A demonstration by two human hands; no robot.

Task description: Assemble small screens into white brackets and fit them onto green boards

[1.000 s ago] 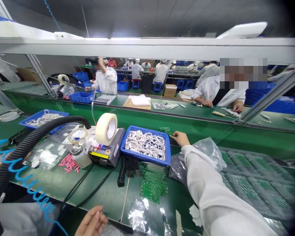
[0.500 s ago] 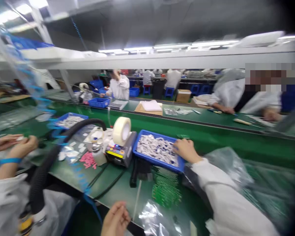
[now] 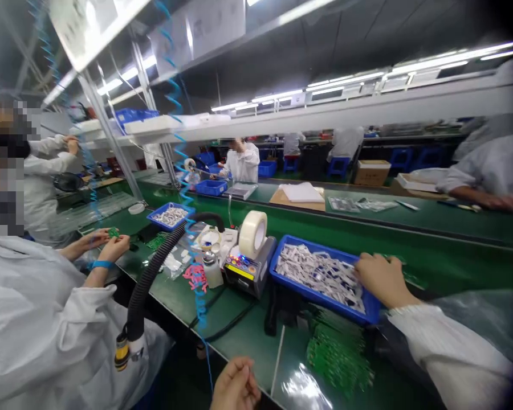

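Note:
My right hand (image 3: 385, 279) is at the right end of a blue tray (image 3: 312, 292) heaped with small white pieces (image 3: 316, 273). Its fingers bend over the rim, their tips beside the pieces; whatever they grip is hidden. Just behind that hand lies a green circuit board (image 3: 391, 259), partly covered. Low in the view, my left hand (image 3: 237, 384) hovers at the bench's front edge with fingers curled and thumb against them. Nothing shows between those fingers. A stack of green circuit boards (image 3: 340, 353) rests in front of the tray.
A tape dispenser (image 3: 245, 273) with a big tape roll (image 3: 253, 234) stands left of the tray. Pink pieces (image 3: 195, 277), a black hose (image 3: 154, 267) and a coiled blue air line (image 3: 200, 307) lie further left. There, a co-worker's hands (image 3: 111, 242) hold a small green board.
The view has swung left, bringing more of the co-worker into sight and shifting the bench things rightward. My right hand stays at the tray's right end; my left hand remains curled.

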